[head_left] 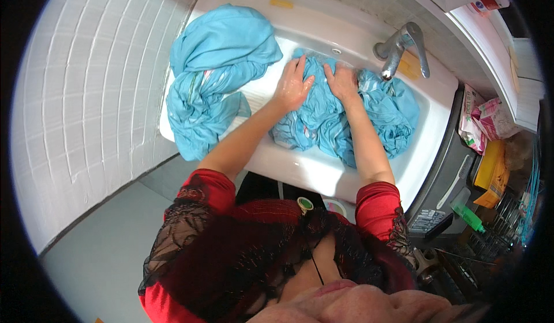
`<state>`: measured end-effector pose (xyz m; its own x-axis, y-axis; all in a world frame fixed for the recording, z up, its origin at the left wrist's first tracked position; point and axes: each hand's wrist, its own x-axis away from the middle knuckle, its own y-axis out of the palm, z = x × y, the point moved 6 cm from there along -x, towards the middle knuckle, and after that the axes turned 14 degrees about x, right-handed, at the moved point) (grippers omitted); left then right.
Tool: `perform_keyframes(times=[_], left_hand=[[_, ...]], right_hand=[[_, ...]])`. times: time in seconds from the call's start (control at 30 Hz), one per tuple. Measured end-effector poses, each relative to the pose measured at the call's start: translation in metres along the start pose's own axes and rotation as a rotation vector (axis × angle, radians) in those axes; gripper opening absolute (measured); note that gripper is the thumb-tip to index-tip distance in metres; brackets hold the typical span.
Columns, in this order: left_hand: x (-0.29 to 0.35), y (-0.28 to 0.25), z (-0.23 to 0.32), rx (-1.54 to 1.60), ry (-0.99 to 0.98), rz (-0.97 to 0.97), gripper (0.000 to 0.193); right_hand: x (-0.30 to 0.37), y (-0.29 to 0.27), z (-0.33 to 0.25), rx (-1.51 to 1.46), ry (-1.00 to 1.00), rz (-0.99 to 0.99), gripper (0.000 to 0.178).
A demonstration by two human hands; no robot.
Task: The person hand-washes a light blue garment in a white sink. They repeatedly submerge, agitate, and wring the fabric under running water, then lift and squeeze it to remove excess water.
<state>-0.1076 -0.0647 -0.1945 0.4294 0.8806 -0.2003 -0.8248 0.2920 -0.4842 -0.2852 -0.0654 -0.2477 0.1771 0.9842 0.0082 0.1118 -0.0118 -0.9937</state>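
In the white sink basin a wet, bunched blue cloth (323, 106) lies under both my hands, its folds showing small patches of pale pattern. My left hand (294, 85) rests along the cloth's left side, open, with its fingers stretched and thumb apart. My right hand (343, 83) presses on the cloth to the right, thumb lying along it. Its other fingers bend down out of sight, so their grip is hidden. Some water shows at the basin's far side. A second heap of blue cloth (225, 40) lies on the sink's left ledge, apart from my hands.
A chrome faucet (398, 49) stands on the far right rim of the sink (427, 150). Yellow pieces (281, 3) lie on the back rim. Tiled wall (104, 86) borders the left. At right are a white brush (456, 181), a green-handled brush (468, 216) and packets (490, 118).
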Motion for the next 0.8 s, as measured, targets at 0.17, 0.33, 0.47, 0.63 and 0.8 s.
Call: perform_keyframes(times=[0.17,0.33,0.47,0.63,0.8], left_hand=[[-0.015,0.042,-0.075,0.373,-0.475,0.07,0.071],[-0.038,0.069,-0.066,1.134,-0.795,-0.16,0.063],[-0.013,0.037,-0.01,0.472,-0.745,-0.358,0.039],[0.05,-0.006,0.057,-0.164,-0.06,-0.077,0.03],[0.057,0.013,0.037,-0.211,-0.018,-0.067,0.037]], right_hand=[[-0.014,0.063,0.028,-0.901,0.209,-0.455,0.066],[0.001,0.075,0.039,-1.357,0.442,-0.398,0.07],[0.038,0.028,0.022,-1.231,0.289,-0.377,0.051],[0.112,-0.054,-0.018,-0.599,-0.131,0.066,0.035],[0.117,-0.049,-0.039,-0.352,-0.155,0.173,0.045]])
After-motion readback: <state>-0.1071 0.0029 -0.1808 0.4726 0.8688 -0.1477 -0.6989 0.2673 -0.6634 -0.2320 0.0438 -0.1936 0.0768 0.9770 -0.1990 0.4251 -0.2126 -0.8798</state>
